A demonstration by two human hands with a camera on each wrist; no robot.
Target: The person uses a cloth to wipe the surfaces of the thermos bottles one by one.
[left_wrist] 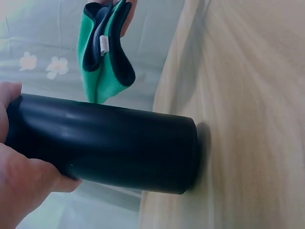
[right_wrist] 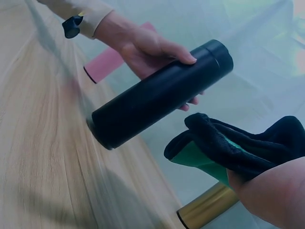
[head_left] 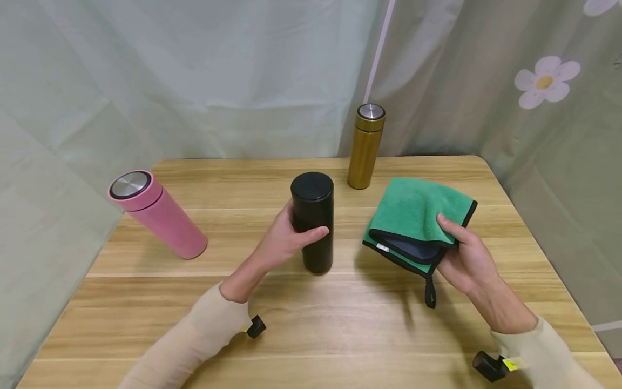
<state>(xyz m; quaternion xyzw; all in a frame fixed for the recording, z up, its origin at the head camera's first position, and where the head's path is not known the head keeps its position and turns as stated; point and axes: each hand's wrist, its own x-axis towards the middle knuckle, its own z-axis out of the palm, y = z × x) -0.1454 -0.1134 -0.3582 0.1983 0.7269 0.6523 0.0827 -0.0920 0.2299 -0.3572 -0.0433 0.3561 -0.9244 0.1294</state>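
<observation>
A black thermos bottle stands upright near the middle of the table, its base at or just above the wood; I cannot tell which. My left hand grips it from the left, thumb across the front and fingers hidden behind. To the right, my right hand holds a folded green towel with dark edging, thumb on top and fingers underneath. In the left wrist view, the towel hangs beyond the bottle. The right wrist view shows the towel's folded edges apart from the bottle.
A pink thermos bottle with a silver-topped lid stands at the table's left. Behind the black bottle, toward the back edge, is a gold thermos bottle. A pale curtain hangs around the wooden table.
</observation>
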